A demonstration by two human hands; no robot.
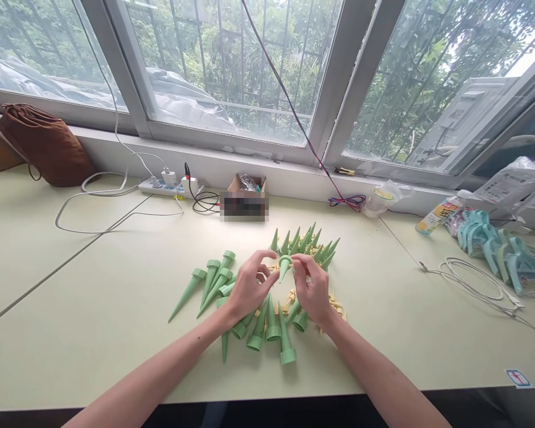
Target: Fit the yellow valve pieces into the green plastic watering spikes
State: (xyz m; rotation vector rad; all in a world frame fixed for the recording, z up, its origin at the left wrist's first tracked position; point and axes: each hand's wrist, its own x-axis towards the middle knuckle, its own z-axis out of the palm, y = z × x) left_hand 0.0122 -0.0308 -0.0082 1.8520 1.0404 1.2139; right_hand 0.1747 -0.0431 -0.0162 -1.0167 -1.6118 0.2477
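Observation:
A green plastic watering spike (284,268) is held cap up, tip down, between my two hands. My right hand (311,285) pinches it near the cap's right side. On its left, my left hand (252,282) has thumb and index finger apart, close to the spike. A small yellow piece shows by the left fingers; whether they touch it is unclear. Beneath and in front of my hands lie several green spikes (286,342) with ribbed caps, with more spikes (211,273) to the left. Small yellow valve-like pieces (291,296) are scattered between and under my hands.
Behind my hands, several green spikes (298,241) point upward among yellow pieces. A small box (243,199), power strip (172,189) and brown bag (44,142) line the window side. Right are a spray can (441,214), teal clips (490,241) and a coiled white cable (470,279).

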